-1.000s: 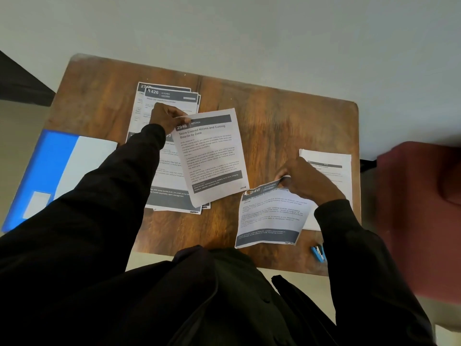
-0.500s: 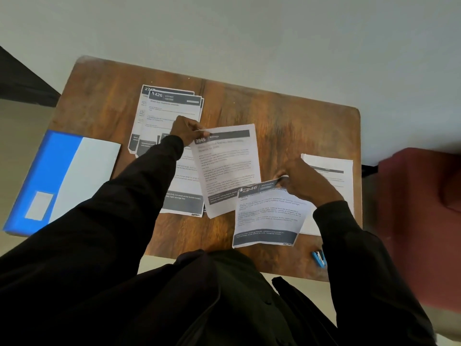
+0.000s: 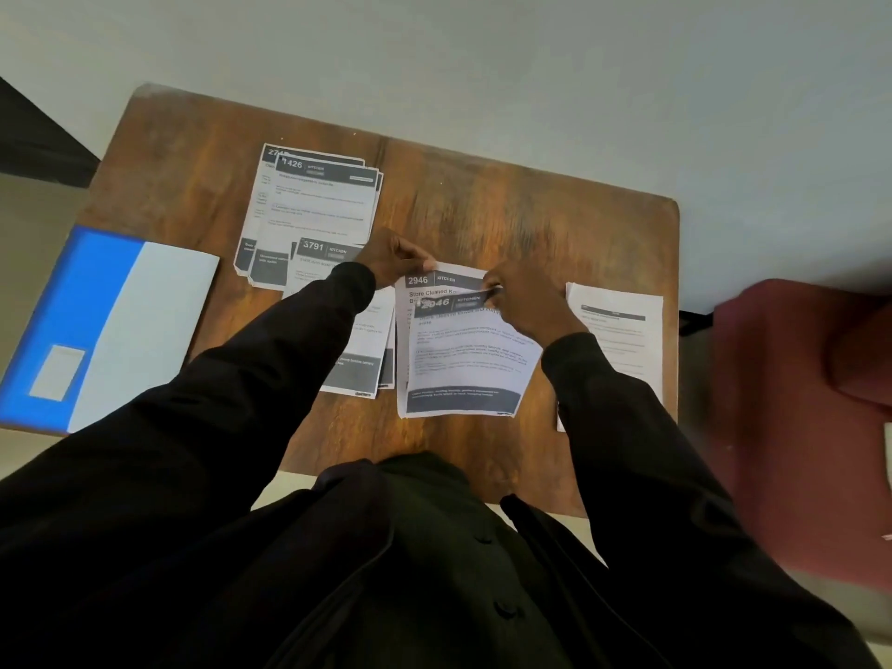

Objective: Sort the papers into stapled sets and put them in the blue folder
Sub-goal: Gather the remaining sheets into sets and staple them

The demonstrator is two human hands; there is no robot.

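Head view, left to right: the blue folder (image 3: 72, 306) lies at the surface's (image 3: 507, 210) left edge; I cannot tell if anything is filed. Next come the 1426 pile (image 3: 318, 200) and the 3791 pile (image 3: 357, 364). The left hand (image 3: 393, 258) has its fingers pinched on the lower 2946 sheet (image 3: 420, 282). The right hand (image 3: 526, 301) pinches the upper 2946 sheet (image 3: 468, 359), which is laid over the lower one. A further pile (image 3: 622, 340) waits at the right. I judge sorting midway, with stapling and filing left.

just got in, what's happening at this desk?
A person is pairing two white paper sheets headed 2946 over a brown wooden table. The left-hand grip pinches the lower sheet at its top corner; the right-hand grip pinches the upper sheet at its top edge. Other sheets lie piled alongside. The blue folder lies far left.
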